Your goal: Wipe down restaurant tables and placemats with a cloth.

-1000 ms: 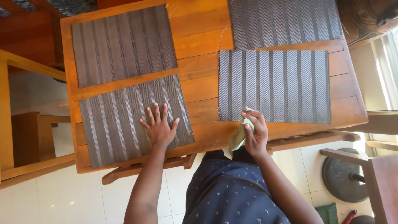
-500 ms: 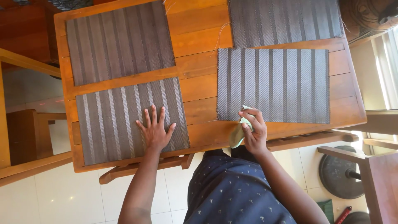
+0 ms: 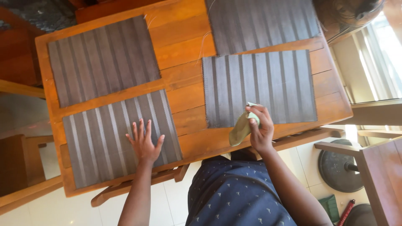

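I am pressing my left hand flat, fingers spread and holding nothing, on the near-left striped placemat on the wooden table. I am pinching a pale green cloth in my right hand, fingers closed around it, at the near edge of the near-right striped placemat. 2 more grey placemats are lying further back.
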